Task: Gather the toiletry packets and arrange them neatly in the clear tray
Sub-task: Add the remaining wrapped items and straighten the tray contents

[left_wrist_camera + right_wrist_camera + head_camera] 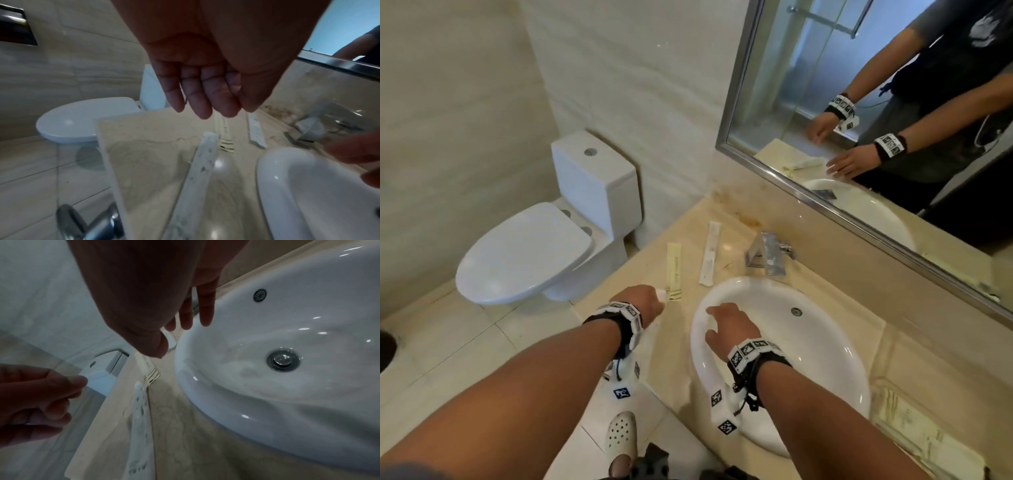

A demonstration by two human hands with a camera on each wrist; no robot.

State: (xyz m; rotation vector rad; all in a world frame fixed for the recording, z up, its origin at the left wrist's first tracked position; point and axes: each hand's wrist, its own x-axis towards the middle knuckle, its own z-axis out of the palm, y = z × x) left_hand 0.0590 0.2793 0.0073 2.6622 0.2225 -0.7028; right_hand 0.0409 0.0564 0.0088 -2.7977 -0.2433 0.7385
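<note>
Left hand (pixel 205 68) fingers loosely straight above speckled packet (pixel 197 175), right hand (pixel 729 325) fingers spread over sink (pixel 852 377) rim, both empty

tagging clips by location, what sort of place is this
A bathroom, probably a hotel's: a white toilet beside a marble vanity counter, an inset sink with a chrome tap under a wall mirror, and sealed toiletry packets on the counter.

Beige marble counter (pixel 726 240) under three slim packets (pixel 710 253), seemingly flat
</note>
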